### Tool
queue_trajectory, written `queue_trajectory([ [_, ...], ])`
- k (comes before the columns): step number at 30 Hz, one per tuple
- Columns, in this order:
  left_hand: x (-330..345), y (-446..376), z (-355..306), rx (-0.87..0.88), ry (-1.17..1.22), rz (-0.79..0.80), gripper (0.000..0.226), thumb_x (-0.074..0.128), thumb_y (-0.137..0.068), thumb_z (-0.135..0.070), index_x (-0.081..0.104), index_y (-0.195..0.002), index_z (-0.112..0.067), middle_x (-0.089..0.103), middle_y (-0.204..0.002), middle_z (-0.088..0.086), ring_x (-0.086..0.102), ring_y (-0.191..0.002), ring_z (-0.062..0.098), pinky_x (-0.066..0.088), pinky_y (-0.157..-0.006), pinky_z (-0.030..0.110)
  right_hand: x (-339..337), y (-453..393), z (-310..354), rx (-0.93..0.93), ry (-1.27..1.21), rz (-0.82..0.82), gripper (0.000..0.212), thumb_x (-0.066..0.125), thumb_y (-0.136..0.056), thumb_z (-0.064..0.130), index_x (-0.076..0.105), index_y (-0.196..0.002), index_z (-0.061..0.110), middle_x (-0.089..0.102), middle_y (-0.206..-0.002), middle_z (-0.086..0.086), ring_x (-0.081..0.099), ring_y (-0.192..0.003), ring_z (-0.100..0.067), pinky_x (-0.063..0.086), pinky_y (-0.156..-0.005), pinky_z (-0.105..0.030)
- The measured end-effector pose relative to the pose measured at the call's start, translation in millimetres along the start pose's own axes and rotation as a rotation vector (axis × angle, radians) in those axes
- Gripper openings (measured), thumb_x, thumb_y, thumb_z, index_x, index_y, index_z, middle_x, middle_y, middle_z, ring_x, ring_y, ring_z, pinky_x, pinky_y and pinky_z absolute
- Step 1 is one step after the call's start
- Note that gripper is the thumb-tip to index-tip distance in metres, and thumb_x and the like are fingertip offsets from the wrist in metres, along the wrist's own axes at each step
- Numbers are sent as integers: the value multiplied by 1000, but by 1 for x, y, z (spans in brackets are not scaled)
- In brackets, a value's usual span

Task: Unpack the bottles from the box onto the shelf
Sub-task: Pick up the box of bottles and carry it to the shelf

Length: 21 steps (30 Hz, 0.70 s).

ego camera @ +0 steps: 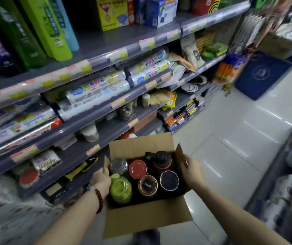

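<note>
Grey shop shelving packed with wrapped rolls and packets runs along the left above a glossy white tiled floor. An open cardboard box is held beside the lower shelves, six bottles upright inside it: a green-lidded one, a red-capped one, a black sports bottle among them. A person's left hand grips the box's left flap; the right hand clasps the right flap.
</note>
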State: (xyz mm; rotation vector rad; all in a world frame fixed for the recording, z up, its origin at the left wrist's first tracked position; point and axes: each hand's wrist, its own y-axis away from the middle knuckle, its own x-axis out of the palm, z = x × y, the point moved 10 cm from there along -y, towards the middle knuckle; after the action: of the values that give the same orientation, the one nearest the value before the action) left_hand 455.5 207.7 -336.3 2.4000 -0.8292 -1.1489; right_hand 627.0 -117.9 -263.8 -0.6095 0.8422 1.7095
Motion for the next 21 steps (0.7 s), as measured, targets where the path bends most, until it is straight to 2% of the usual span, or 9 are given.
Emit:
queue_trajectory([
  [6,50,-32,-57,-62,12,9,43,38,-100,-31,50,-135,-8,50,-140,17,47,-126,38,38,-102,40,-22,-95,10,6,57,19,32,48,-92,11,59,-122,18,70,-111,-11,64,-103,-33,51,-84,-39],
  [9,61,-45,-75,-98,25,-10,43,39,-100,-30,52,-132,-5,52,-138,18,48,-125,38,39,-102,40,-23,-133,21,-35,108,62,34,47,-92,10,57,-123,18,70,-112,-10,63,-104,-32,51,-84,-39],
  [11,69,-52,-77,-145,64,-25,44,40,-100,-31,51,-136,-8,51,-140,17,48,-126,38,39,-105,41,-19,-159,30,-78,150,96,33,48,-92,11,57,-123,18,70,-111,-11,63,-104,-34,49,-81,-37],
  [14,74,-59,-76,-189,75,-93,43,39,-99,-34,55,-132,-12,55,-135,18,52,-120,40,44,-100,47,-5,-193,47,-168,236,161,31,48,-95,12,55,-125,12,70,-109,-18,63,-103,-39,46,-76,-36],
  [17,77,-51,-68,-278,115,-155,43,37,-101,-31,50,-136,-11,52,-138,19,49,-124,40,41,-99,41,17,-220,63,-256,251,266,34,46,-96,11,53,-129,10,70,-107,-22,64,-100,-41,49,-80,-43],
  [19,77,-40,-58,-336,195,-212,42,36,-101,-32,52,-135,-13,56,-134,19,51,-121,40,43,-96,40,30,-234,73,-317,267,328,38,46,-96,9,50,-134,12,70,-104,-23,65,-94,-42,50,-74,-44],
  [21,73,-27,-47,-361,257,-269,41,35,-100,-34,52,-135,-20,57,-133,17,52,-121,39,42,-95,38,44,-242,85,-376,289,381,42,47,-95,7,49,-136,12,70,-102,-25,65,-89,-43,47,-68,-40],
])
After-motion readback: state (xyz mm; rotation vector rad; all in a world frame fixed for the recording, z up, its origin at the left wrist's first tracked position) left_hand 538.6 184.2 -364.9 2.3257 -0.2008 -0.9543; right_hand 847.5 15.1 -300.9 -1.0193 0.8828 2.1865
